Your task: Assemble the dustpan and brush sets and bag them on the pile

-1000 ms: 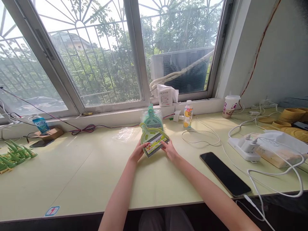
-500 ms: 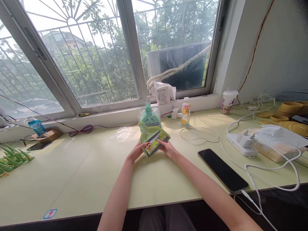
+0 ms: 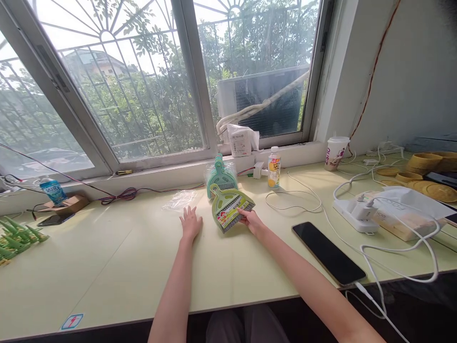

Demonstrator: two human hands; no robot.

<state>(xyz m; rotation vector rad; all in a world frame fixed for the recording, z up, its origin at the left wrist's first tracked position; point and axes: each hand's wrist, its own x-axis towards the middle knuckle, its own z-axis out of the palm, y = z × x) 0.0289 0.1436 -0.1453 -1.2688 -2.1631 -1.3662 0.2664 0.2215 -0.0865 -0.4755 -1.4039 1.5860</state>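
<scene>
My right hand (image 3: pixel 250 221) grips the lower right side of a yellow-green dustpan and brush set (image 3: pixel 231 208), with a printed label across its front. The set is tilted, its handle up and to the left. Flat over the table, fingers spread, my left hand (image 3: pixel 191 222) is apart from the set, just in front of a clear plastic bag (image 3: pixel 181 199). Behind the held set, a stack of teal dustpan and brush sets (image 3: pixel 221 174) stands in clear wrap near the window wall.
On the right are a drink bottle (image 3: pixel 274 166), a lidded cup (image 3: pixel 335 153), a phone (image 3: pixel 328 252) on a cable, and a power strip (image 3: pixel 355 219) with looping white cords. Green plastic pieces (image 3: pixel 19 240) and a blue packet (image 3: pixel 53 190) sit at the left.
My left hand has let go of the dustpan and brush set and moved left, its fingers spreading. My right hand still holds the set, now slightly further right.
</scene>
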